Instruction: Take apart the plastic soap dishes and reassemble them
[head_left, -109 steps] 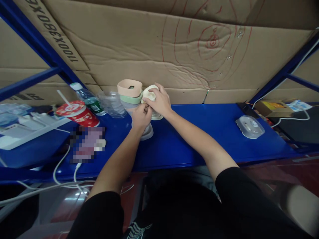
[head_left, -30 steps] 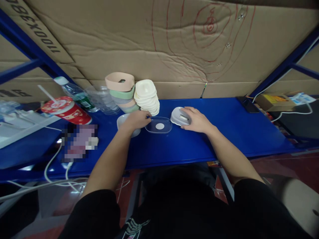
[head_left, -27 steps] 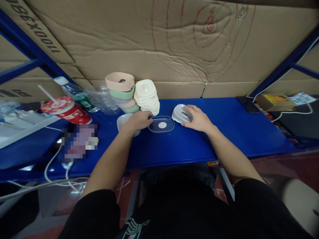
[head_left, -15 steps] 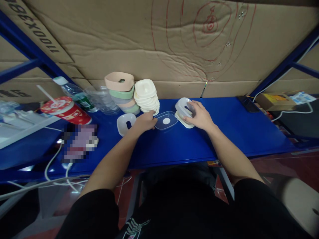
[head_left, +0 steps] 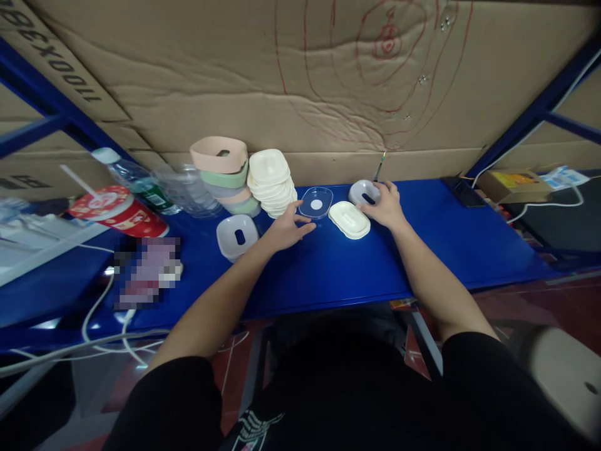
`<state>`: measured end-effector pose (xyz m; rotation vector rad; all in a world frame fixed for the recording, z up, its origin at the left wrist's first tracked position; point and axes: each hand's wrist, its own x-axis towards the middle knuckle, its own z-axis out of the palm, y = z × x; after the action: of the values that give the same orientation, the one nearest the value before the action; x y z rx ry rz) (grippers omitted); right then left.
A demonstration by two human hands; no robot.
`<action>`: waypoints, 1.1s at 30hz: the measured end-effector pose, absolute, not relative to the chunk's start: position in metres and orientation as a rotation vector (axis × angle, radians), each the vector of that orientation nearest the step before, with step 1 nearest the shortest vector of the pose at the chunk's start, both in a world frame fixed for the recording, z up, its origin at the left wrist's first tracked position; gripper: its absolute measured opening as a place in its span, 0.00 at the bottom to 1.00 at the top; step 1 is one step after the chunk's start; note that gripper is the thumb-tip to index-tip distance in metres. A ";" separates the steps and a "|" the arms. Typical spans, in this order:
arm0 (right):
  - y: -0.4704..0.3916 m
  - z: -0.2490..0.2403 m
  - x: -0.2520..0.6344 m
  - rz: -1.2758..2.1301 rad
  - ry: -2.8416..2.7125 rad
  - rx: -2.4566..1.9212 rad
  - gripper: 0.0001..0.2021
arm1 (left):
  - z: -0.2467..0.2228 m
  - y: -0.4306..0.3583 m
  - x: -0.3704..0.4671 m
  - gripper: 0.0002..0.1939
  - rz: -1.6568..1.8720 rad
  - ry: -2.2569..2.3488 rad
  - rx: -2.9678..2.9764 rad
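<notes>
My right hand [head_left: 385, 205] has its thumb and fingers around a small light-grey plastic box with an oval slot [head_left: 360, 191], which rests on the blue table. Just in front of that box lies a cream oval lid [head_left: 349, 219]. My left hand [head_left: 292, 227] hangs over the table with thumb and fingers apart, holding nothing. Close beyond its fingertips is a clear plastic lid with a white round spot [head_left: 316, 204]. To the left of the hand sits a second light-grey slotted box [head_left: 237, 237]. A stack of cream lids [head_left: 270, 178] stands behind the hand.
Pink, green and grey slotted boxes [head_left: 220, 160] are piled beside the lid stack. Further left are clear plastic containers [head_left: 190, 191], a water bottle [head_left: 141, 185] and a red cup with a straw [head_left: 124, 210]. A dark phone [head_left: 464, 191] lies at right; cardboard [head_left: 211, 75] backs the table.
My right hand has moved the light-grey box off the cream lid, back and to the right, onto the table. The clear lid has slid farther back, and my left hand's fingers have spread away from it.
</notes>
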<state>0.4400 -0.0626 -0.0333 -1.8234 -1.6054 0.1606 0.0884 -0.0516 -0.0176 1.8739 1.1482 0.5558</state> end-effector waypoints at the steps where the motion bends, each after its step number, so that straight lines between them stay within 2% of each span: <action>1: -0.061 -0.034 0.442 0.127 -1.598 -1.824 0.52 | -0.019 -0.052 0.088 0.50 0.568 1.110 1.920; 7: -0.073 -0.018 0.423 0.010 -1.720 -1.636 0.31 | -0.015 -0.057 0.083 0.41 0.422 1.090 2.306; 10: -0.088 -0.006 0.402 0.065 -1.874 -1.475 0.27 | -0.016 -0.056 0.083 0.36 0.359 1.099 2.441; 12: -0.098 -0.001 0.389 0.124 -1.983 -1.369 0.26 | -0.019 -0.054 0.085 0.35 0.301 1.093 2.490; 19: -0.114 -0.010 0.356 0.318 -2.379 -1.120 0.27 | -0.030 -0.052 0.097 0.42 0.337 1.190 2.521; 30: -0.111 -0.008 0.365 0.237 -2.384 -1.132 0.25 | -0.037 -0.066 0.107 0.28 0.367 1.230 2.685; 33: -0.109 -0.011 0.365 0.228 -2.394 -1.141 0.25 | -0.039 -0.069 0.108 0.33 0.328 1.163 2.681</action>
<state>0.3652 -0.1091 -0.0115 -1.1412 -2.3940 0.2285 0.1076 -0.0689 -0.0390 2.6815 1.1630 0.3285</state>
